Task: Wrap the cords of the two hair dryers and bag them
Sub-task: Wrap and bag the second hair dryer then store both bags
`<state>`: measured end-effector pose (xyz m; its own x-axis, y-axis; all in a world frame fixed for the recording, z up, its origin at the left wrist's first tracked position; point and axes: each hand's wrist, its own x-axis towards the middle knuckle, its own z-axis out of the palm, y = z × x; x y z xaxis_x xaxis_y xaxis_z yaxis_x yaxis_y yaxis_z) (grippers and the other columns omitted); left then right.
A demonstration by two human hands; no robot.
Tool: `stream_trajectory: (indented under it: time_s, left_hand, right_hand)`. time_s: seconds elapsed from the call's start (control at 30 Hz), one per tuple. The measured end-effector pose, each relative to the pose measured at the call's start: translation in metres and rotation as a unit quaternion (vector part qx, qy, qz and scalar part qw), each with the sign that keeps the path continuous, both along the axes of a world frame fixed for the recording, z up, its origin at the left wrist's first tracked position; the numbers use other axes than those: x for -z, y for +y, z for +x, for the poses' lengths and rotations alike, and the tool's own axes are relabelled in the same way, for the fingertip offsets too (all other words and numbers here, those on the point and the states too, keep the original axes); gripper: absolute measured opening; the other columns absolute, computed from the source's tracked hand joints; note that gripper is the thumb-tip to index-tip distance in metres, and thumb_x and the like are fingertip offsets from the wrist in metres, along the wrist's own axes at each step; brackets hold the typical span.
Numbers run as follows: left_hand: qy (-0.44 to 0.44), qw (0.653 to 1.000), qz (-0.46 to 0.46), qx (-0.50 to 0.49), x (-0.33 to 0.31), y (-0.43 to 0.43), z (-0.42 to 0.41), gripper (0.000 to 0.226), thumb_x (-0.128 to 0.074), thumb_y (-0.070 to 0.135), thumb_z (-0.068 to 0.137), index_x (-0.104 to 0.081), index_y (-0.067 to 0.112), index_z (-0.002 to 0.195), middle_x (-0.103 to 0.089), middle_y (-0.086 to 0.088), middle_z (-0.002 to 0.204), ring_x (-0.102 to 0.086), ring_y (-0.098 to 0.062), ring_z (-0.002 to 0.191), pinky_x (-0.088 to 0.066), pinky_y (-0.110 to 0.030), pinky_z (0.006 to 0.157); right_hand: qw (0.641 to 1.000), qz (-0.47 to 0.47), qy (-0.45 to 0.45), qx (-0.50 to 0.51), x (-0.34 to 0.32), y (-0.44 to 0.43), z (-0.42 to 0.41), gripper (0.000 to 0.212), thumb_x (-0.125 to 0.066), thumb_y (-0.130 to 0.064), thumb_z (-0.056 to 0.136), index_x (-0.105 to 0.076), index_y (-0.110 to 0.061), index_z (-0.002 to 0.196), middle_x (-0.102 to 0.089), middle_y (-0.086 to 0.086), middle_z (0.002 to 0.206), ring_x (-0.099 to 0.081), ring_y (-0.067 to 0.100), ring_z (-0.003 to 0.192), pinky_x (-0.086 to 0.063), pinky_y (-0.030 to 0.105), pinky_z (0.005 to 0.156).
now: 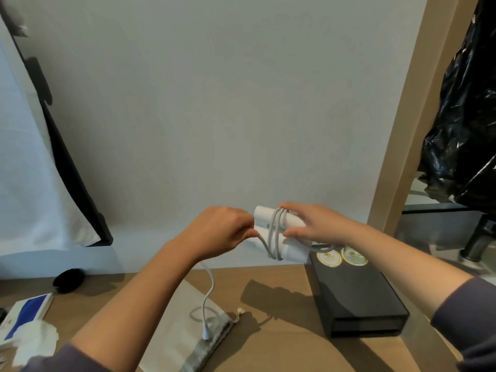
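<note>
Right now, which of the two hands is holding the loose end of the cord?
The left hand: it pinches the grey cord beside the white hair dryer. The right hand grips the dryer's body instead, where the cord is looped.

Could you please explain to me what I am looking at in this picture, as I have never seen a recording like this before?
There is no machine here. A person wears a wide-angle camera on the head, so this one picture looks forward and down at their two bare hands. The right hand holds a white hair dryer above a wooden table. A grey cord is looped several times around the dryer, and the left hand pinches it. Its loose end trails down onto a cloth drawstring bag lying on the table. To the right lies a black box bearing two round labels. At the left edge are a blue and white box and crumpled white paper.
</note>
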<state>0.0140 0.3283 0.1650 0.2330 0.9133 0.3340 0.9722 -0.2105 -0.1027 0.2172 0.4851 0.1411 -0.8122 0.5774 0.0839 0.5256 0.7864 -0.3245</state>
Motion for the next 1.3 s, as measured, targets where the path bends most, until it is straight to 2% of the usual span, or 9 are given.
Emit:
stream_trajectory:
  time_s: [0.07, 0.17, 0.23, 0.4, 0.57, 0.73, 0.9, 1.1, 1.3]
  left_hand:
    - [-0.014, 1.0, 0.005, 0.012, -0.002, 0.002, 0.002, 0.035, -0.051, 0.049, 0.093, -0.06, 0.017, 0.081, -0.053, 0.007, 0.072, -0.044, -0.014, 0.063, -0.031, -0.027, 0.053]
    - [-0.019, 0.999, 0.015, 0.025, -0.006, 0.004, 0.002, 0.044, -0.053, 0.064, 0.081, -0.056, 0.021, 0.073, -0.048, 0.013, 0.066, -0.041, -0.009, 0.059, -0.026, -0.02, 0.05]
    - [-0.024, 0.999, 0.009, 0.024, -0.009, 0.005, 0.001, 0.046, -0.052, 0.068, 0.076, -0.05, 0.023, 0.07, -0.049, 0.014, 0.065, -0.041, -0.008, 0.058, -0.026, -0.02, 0.05]
    - [-0.091, 0.994, -0.033, 0.053, -0.01, 0.009, -0.003, 0.029, -0.061, 0.048, 0.087, -0.057, 0.02, 0.079, -0.06, 0.01, 0.076, -0.05, -0.01, 0.067, -0.046, -0.033, 0.061]
    - [-0.095, 0.995, -0.012, 0.036, -0.013, 0.015, -0.006, 0.041, -0.064, 0.062, 0.073, -0.047, 0.026, 0.069, -0.045, 0.012, 0.057, -0.041, -0.008, 0.054, -0.033, -0.025, 0.051]
    - [-0.24, 0.967, -0.078, 0.031, -0.01, 0.023, -0.011, 0.018, -0.068, 0.033, 0.086, -0.059, 0.02, 0.076, -0.057, 0.008, 0.069, -0.047, -0.005, 0.062, -0.04, -0.022, 0.061]
    - [-0.343, 0.928, -0.143, -0.004, -0.005, 0.034, -0.02, 0.017, -0.072, 0.028, 0.082, -0.06, 0.024, 0.071, -0.054, 0.005, 0.067, -0.042, -0.007, 0.061, -0.038, -0.023, 0.063]
    - [-0.377, 0.91, -0.17, -0.013, 0.002, 0.044, -0.03, 0.014, -0.069, 0.023, 0.086, -0.063, 0.025, 0.074, -0.061, 0.006, 0.07, -0.052, -0.008, 0.067, -0.045, -0.029, 0.07]
    - [-0.352, 0.918, -0.179, -0.033, 0.005, 0.053, -0.026, 0.01, -0.068, 0.029, 0.087, -0.069, 0.019, 0.085, -0.069, 0.002, 0.086, -0.059, -0.009, 0.08, -0.047, -0.03, 0.082]
  right_hand:
    - [0.998, 0.026, -0.039, -0.033, -0.002, -0.011, -0.002, 0.07, -0.062, -0.054, 0.087, -0.033, -0.036, 0.148, -0.062, -0.005, 0.125, -0.056, 0.021, 0.114, -0.043, 0.031, 0.082]
    - [0.992, 0.053, -0.076, -0.08, -0.004, -0.027, -0.005, 0.069, -0.06, -0.056, 0.088, -0.031, -0.036, 0.148, -0.059, -0.013, 0.087, -0.057, 0.019, 0.091, -0.041, 0.033, 0.073]
    - [0.988, 0.074, -0.09, -0.103, -0.003, -0.032, -0.005, 0.07, -0.057, -0.06, 0.088, -0.028, -0.038, 0.148, -0.056, -0.013, 0.077, -0.05, 0.014, 0.079, -0.043, 0.034, 0.071]
    - [0.981, 0.104, -0.093, -0.137, 0.0, -0.037, -0.002, 0.07, -0.055, -0.064, 0.087, -0.026, -0.041, 0.146, -0.055, -0.011, 0.08, -0.05, 0.013, 0.077, -0.046, 0.036, 0.07]
    - [0.976, 0.12, -0.094, -0.154, 0.002, -0.036, 0.002, 0.073, -0.055, -0.066, 0.086, -0.025, -0.039, 0.146, -0.064, -0.002, 0.092, -0.058, 0.018, 0.087, -0.05, 0.041, 0.077]
    - [0.989, 0.059, -0.036, -0.133, 0.001, -0.041, 0.011, 0.068, -0.062, -0.063, 0.083, -0.028, -0.031, 0.132, -0.057, -0.002, 0.08, -0.057, 0.018, 0.078, -0.05, 0.04, 0.074]
    - [0.987, 0.052, -0.008, -0.155, 0.003, -0.048, 0.015, 0.061, -0.065, -0.059, 0.083, -0.026, -0.03, 0.12, -0.059, 0.005, 0.075, -0.052, 0.021, 0.064, -0.046, 0.043, 0.062]
    - [0.981, 0.049, 0.025, -0.185, 0.005, -0.053, 0.017, 0.073, -0.062, -0.057, 0.086, -0.013, -0.044, 0.139, -0.063, 0.006, 0.077, -0.053, 0.016, 0.062, -0.046, 0.033, 0.062]
    - [0.977, 0.037, 0.058, -0.199, 0.016, -0.044, 0.012, 0.063, -0.052, -0.063, 0.087, -0.02, -0.053, 0.141, -0.067, 0.004, 0.113, -0.065, 0.017, 0.086, -0.052, 0.037, 0.078]
